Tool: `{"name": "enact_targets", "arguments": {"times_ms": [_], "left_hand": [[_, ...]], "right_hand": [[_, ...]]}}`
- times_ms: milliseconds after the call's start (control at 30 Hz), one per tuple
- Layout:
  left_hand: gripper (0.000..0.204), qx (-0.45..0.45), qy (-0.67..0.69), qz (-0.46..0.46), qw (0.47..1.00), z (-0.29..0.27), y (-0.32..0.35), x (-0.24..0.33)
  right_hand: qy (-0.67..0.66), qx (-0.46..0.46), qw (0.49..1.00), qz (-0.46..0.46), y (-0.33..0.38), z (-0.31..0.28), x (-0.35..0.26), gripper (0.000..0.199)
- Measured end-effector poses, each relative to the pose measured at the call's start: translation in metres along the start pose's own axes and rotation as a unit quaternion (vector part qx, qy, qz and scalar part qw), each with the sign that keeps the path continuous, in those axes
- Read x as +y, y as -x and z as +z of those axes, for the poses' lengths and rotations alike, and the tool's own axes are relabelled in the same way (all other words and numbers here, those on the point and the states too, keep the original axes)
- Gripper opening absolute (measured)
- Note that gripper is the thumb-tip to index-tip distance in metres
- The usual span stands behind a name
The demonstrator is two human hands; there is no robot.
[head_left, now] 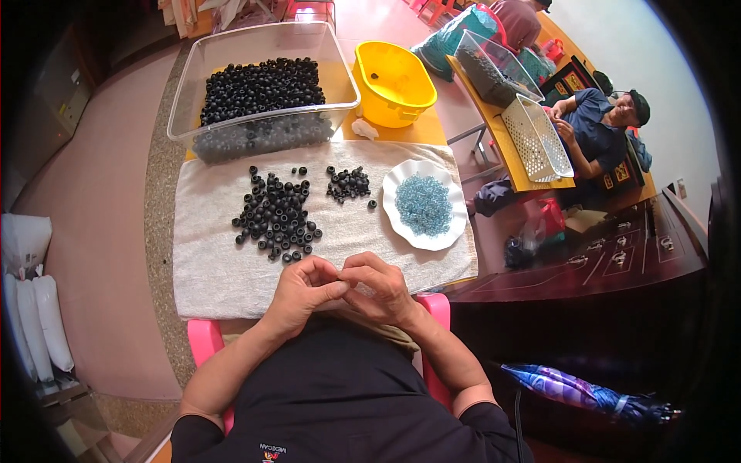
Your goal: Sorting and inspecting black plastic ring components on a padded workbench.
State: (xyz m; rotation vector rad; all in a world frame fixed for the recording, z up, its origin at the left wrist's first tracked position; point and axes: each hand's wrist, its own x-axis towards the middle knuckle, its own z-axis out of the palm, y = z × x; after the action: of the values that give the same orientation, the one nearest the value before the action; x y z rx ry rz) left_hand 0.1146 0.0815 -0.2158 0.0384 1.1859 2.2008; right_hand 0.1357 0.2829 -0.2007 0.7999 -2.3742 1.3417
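My left hand point(299, 295) and my right hand point(378, 287) meet over the near edge of a cloth-covered table. Thumbs and forefingers are pinched together, and whatever they hold is too small or hidden to name. Just beyond my left hand lies a loose pile of small black round parts with holes point(276, 212). To its right is a smaller heap of tinier black parts point(349, 184). A white scalloped plate point(394, 228) past my right hand holds many small clear-blue glass beads point(423, 204).
At the table's far side stand a clear plastic bin point(185, 116) of black parts and a yellow tub point(396, 92). A crumpled white scrap point(364, 129) lies before the tub. Another person point(598, 127) sits at the right behind a white perforated basket point(532, 147). A folded umbrella point(579, 391) lies lower right.
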Motion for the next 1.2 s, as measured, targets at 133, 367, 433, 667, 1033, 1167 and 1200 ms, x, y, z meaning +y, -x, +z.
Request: {"name": "enact_targets", "arguments": {"times_ms": [133, 367, 433, 667, 1033, 1167, 1200], "left_hand": [[0.021, -0.003, -0.001, -0.004, 1.0, 0.0002, 0.0003, 0.0001], [0.022, -0.01, 0.002, -0.01, 1.0, 0.003, 0.0019, 0.0035], [0.022, -0.012, 0.0, -0.027, 1.0, 0.0039, 0.0032, 0.0063], [0.023, -0.001, 0.013, -0.019, 1.0, 0.0027, 0.0026, 0.0022], [0.023, -0.008, 0.009, -0.028, 1.0, 0.005, 0.0044, 0.0064], [0.022, -0.016, 0.001, -0.02, 1.0, 0.0016, 0.0033, 0.0041], [0.022, -0.016, 0.001, -0.024, 1.0, 0.0026, 0.0038, 0.0063]], "right_hand": [[0.005, -0.004, 1.0, 0.013, 0.0006, -0.0016, -0.0016, 0.038], [-0.004, -0.01, 1.0, 0.02, -0.0004, -0.0017, -0.0038, 0.038], [-0.001, -0.013, 1.0, 0.011, 0.0002, -0.0022, -0.0035, 0.039], [0.005, -0.016, 1.0, 0.017, 0.0009, -0.0029, -0.0036, 0.037], [0.014, -0.01, 1.0, 0.023, 0.0014, -0.0019, -0.006, 0.032], [0.013, -0.012, 0.999, 0.03, 0.0023, -0.0029, -0.0047, 0.032], [0.015, -0.018, 1.0, 0.021, 0.0018, -0.004, -0.0037, 0.033]]}}
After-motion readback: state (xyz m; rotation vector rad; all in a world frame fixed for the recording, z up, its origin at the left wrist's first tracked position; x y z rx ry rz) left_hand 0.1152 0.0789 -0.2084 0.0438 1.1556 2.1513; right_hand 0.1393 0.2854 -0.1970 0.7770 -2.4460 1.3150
